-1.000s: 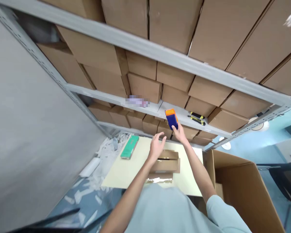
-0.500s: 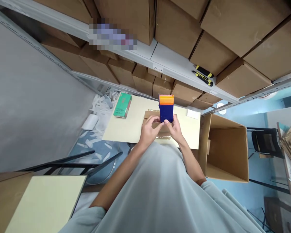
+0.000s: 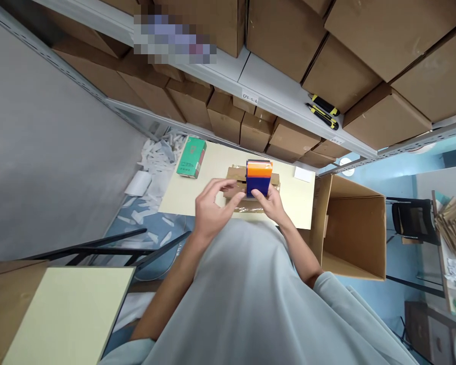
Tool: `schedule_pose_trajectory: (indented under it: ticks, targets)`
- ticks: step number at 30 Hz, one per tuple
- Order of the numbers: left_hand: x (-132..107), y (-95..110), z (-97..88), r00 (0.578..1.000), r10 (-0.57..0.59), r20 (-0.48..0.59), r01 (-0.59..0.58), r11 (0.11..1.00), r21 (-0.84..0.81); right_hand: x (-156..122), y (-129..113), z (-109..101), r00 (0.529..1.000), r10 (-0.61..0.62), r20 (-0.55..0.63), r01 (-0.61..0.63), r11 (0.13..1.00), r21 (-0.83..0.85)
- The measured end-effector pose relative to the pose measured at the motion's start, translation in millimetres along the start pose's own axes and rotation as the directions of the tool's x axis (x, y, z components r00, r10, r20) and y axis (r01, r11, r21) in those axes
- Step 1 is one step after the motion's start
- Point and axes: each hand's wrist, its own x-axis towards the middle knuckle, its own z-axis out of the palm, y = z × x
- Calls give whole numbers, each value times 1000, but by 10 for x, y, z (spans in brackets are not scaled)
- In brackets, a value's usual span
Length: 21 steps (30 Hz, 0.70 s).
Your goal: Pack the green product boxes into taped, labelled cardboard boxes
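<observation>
My right hand (image 3: 270,204) grips a small blue and orange box (image 3: 258,186) by its lower edge, thumb on the near face. The upper part of the box is orange with a shiny, clear-looking surface; the lower part is dark blue. To its left, my left hand (image 3: 215,207) is apart from the box, with thumb and fingers spread and nothing between them. Beneath the hands lies a brown cardboard box (image 3: 233,172) with shiny tape on it, partly hidden by the blue and orange box.
A green box (image 3: 191,158) and a white card (image 3: 304,174) lie on the cream table (image 3: 175,200). On the right stands a large open carton (image 3: 355,233). Overhead, a shelf (image 3: 268,81) holds cardboard boxes and two utility knives (image 3: 323,116). Paper scraps (image 3: 161,157) litter the left.
My left hand has let go of the blue and orange box and moved left, its fingers opening. My right hand keeps hold of the box, which has come slightly lower.
</observation>
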Motion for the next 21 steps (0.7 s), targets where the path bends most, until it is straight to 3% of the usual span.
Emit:
schedule_pose_trajectory:
  ticks: [3,6,11,15,21]
  targets:
    - [198,145,-179,999,31,-41,-30,1000,9,-88,-16,-83,996,-85,39,90,985,-144]
    - [376,263,-305,998,60,35,-62,997,56,-170,-32,-194,985,-141,104,167,937,-308]
    - [523,381,-351,981,115,159,-132,986,103,-249,-65,-343,961,-212,177,275,798,-536]
    - [589,450,-386,948,155,278,-180,981,70,-271,-58,-465,931,-285,227,365,707,-606]
    - [709,492,-426,916,112,386,-118,993,-7,-294,-70,-648,887,-352,297,459,618,-638]
